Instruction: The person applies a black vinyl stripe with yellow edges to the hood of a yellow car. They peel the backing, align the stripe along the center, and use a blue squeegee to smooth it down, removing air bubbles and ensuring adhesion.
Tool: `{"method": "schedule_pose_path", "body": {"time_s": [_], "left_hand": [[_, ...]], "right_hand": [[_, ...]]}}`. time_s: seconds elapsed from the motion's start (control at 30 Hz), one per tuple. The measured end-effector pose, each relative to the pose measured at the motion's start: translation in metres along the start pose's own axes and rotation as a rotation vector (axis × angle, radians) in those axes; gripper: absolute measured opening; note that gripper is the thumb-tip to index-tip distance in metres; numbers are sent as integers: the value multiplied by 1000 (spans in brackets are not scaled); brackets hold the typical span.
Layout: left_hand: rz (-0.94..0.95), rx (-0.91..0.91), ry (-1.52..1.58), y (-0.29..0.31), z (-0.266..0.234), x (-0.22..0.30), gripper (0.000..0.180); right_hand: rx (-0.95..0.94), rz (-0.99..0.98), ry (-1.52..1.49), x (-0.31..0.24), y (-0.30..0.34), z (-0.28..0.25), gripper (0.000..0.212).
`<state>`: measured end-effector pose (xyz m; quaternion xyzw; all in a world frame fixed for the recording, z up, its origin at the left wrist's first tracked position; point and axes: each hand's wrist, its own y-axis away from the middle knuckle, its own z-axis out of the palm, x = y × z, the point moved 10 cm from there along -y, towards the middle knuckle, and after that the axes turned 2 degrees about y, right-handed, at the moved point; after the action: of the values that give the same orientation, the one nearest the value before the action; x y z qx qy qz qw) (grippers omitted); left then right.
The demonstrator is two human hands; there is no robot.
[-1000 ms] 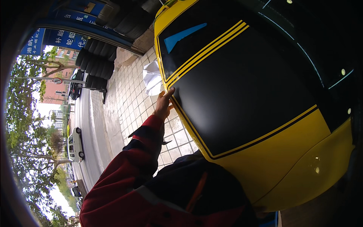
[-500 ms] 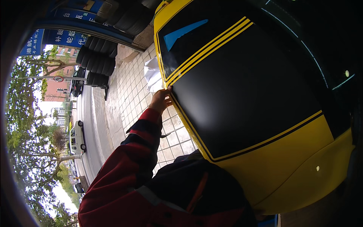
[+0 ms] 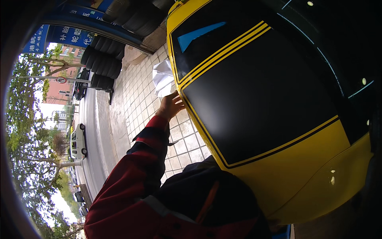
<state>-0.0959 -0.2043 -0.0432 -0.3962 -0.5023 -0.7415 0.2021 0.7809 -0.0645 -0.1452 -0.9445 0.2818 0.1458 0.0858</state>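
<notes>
My left hand (image 3: pixel 170 106), in a red and black sleeve (image 3: pixel 151 137), reaches up to the edge of a yellow car body panel (image 3: pixel 294 175). Its fingers are slightly apart, with their tips against or just under the rim. A glossy black area (image 3: pixel 262 91) covers most of the panel, framed by thin yellow lines (image 3: pixel 227 51). Just beyond the hand, a crumpled white sheet (image 3: pixel 163 77) hangs beside the rim; whether the fingers touch it, I cannot tell. My right hand is out of sight.
A blue wedge-shaped patch (image 3: pixel 199 35) shows on the black surface, either an object or a reflection. Pale tiled ground (image 3: pixel 137 85) lies left of the car. Stacked tyres (image 3: pixel 102 59) stand under blue signs (image 3: pixel 69 36). A white van (image 3: pixel 78 141) is on the street.
My thumb has come off the top of the rim, and the fingers now sit lower against the edge. The panel and white sheet appear shifted slightly right. The van appears a little further left.
</notes>
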Motion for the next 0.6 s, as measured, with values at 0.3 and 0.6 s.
{"method": "schedule_pose_path", "body": {"time_s": [0.3,0.6], "left_hand": [[62,315,-378,-11,6,4,47],[-69,173,-285,-5,-9,10,46]], "right_hand": [[22,-16,13,3,2,-7,96],[94,-51,67,32,19,-26,97]]}}
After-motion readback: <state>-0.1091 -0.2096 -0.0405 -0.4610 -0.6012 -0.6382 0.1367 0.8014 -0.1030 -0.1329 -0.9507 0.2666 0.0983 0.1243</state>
